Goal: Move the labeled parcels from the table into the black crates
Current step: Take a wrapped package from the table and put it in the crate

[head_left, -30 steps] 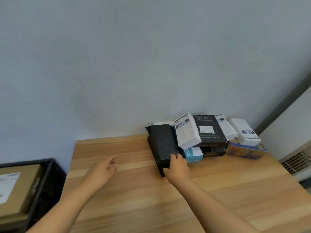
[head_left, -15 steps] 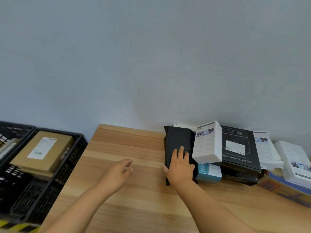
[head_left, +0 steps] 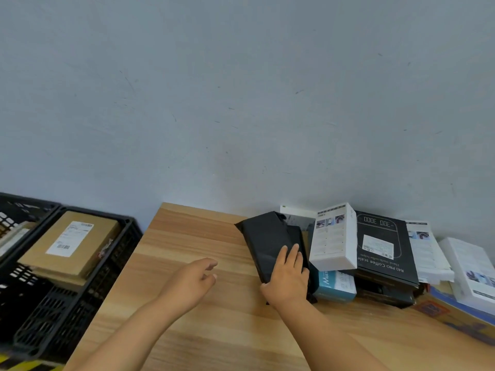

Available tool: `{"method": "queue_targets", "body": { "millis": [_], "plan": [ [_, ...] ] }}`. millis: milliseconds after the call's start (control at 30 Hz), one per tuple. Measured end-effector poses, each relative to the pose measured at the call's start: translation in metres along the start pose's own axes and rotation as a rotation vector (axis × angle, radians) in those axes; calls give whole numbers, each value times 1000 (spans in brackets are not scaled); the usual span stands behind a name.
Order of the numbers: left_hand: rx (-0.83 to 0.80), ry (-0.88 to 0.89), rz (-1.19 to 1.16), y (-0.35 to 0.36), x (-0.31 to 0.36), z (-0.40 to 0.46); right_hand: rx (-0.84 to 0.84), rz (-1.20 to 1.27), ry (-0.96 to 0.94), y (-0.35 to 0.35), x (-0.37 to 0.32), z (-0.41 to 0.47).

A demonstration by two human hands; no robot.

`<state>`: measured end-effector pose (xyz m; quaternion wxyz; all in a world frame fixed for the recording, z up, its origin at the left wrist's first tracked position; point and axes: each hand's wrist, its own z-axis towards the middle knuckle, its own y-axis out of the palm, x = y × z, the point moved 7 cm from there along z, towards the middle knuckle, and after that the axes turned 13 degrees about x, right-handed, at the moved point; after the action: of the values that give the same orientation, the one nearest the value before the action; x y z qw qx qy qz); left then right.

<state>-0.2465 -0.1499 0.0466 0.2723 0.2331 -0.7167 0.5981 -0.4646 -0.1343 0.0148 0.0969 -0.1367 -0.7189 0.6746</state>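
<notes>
A black plastic-wrapped parcel [head_left: 267, 239] lies at the left end of a pile at the back right of the wooden table [head_left: 192, 236]. My right hand [head_left: 286, 277] grips its near end, fingers on top and thumb at the edge. The parcel is tilted, and another dark parcel [head_left: 296, 235] shows under it. My left hand [head_left: 191, 282] hovers over the table's middle with fingers loosely curled, holding nothing. A black crate [head_left: 126, 226] stands left of the table and holds a brown labeled box [head_left: 72, 242].
The pile also holds a white box [head_left: 334, 236], a black coffee scale box [head_left: 383, 247], a teal box [head_left: 334, 289], more white boxes [head_left: 471, 269] and a blue-orange carton [head_left: 455, 314]. A second black crate [head_left: 16, 207] sits far left. A grey wall backs the table.
My view swung left, bringing the crates into sight. My right hand slid further onto the black parcel and turned and raised it. My left hand drifted slightly right.
</notes>
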Motion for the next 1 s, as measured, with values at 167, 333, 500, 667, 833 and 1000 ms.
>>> {"method": "queue_targets", "body": {
  "millis": [167,333,500,667,833,1000],
  "plan": [
    [-25,49,21,-7,2,3,-26,-72,100,-6,-1,-2],
    [-22,100,37,-25,9,4,-10,-134,31,-27,-8,-4],
    [-3,156,16,-51,24,8,115,-188,-150,-68,-28,-6],
    [96,193,-11,-91,48,21,311,-243,-393,-126,-54,-15],
    [279,284,-25,-153,75,35,568,-241,-536,-190,-68,-23],
    [170,141,-471,-193,92,46,768,-250,-661,-244,-77,-34]
  ]
}}
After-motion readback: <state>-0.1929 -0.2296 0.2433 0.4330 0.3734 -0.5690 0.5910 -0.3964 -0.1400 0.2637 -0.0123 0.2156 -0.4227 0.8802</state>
